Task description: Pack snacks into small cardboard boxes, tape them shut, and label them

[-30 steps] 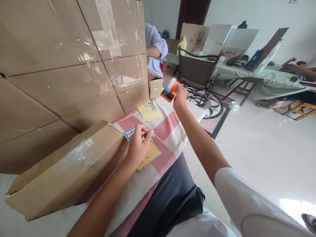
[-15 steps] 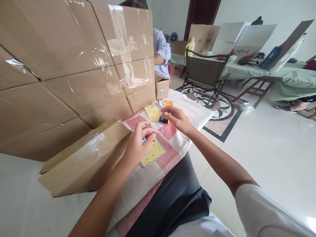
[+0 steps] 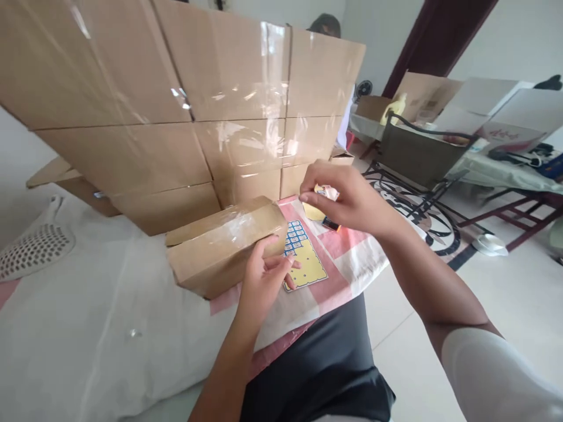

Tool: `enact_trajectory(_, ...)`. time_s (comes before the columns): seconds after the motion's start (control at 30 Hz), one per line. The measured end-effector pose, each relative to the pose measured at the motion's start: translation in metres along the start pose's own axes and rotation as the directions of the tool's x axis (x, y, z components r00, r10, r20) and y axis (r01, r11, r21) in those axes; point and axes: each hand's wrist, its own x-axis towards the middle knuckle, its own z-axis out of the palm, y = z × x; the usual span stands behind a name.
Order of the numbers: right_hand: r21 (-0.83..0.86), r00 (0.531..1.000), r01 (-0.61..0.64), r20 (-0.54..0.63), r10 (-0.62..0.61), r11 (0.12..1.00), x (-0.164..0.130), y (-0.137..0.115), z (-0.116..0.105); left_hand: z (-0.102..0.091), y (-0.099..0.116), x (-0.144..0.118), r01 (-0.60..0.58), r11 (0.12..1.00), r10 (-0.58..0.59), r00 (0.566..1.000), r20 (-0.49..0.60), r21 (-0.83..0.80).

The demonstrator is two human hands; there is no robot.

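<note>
While the right hand pinches a small white item between thumb and fingers above the desk, the left hand rests curled, fingers loosely together, holding nothing, touching the yellow sticker sheet. The sheet lies below-left of the right hand, its long axis running away from the person, nearer the left hand. A taped cardboard box lies just beside.

Behind my work area

I see a wall of taped cardboard boxes along the table's far edge, a folding chair on the floor beyond, and a white perforated scoop at the left edge.
</note>
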Motion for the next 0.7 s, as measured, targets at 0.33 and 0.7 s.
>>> enact_trajectory(0.33,0.119,0.890,-0.087,0.455,0.024,0.989,0.088,0.037,0.074,-0.035,0.005,-0.014,-0.151,0.958,0.137,0.988,-0.070,-0.244)
enact_trajectory(0.7,-0.142,0.917,-0.102,0.370,0.149,0.985,0.083,0.049,0.100,-0.051,-0.002,-0.013,-0.145,0.957,0.144,0.989,-0.024,-0.252)
